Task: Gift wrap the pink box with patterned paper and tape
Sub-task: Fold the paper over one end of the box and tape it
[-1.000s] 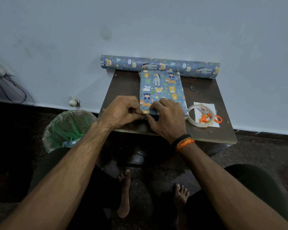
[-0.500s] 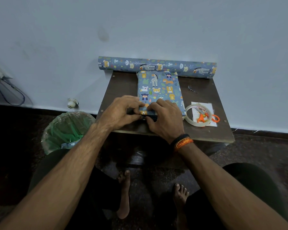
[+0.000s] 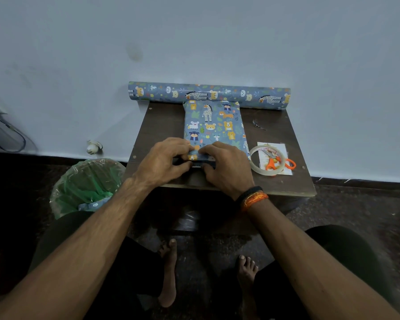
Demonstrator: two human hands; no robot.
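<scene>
While both hands, left hand (image 3: pixel 162 161) and right hand (image 3: pixel 226 166), pinch the near end flap, the box (image 3: pixel 214 125) lies beyond them on the table (image 3: pixel 162 125), top fully papered; this end looks untaped; tape roll (image 3: pixel 267 160) waits right of them

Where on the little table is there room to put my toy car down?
There is bare table left of the wrapped box, back to the paper roll. A smaller patch lies right of the box, above the tape and scissors. The near edge is crowded: the left hand and right hand work there.
</scene>
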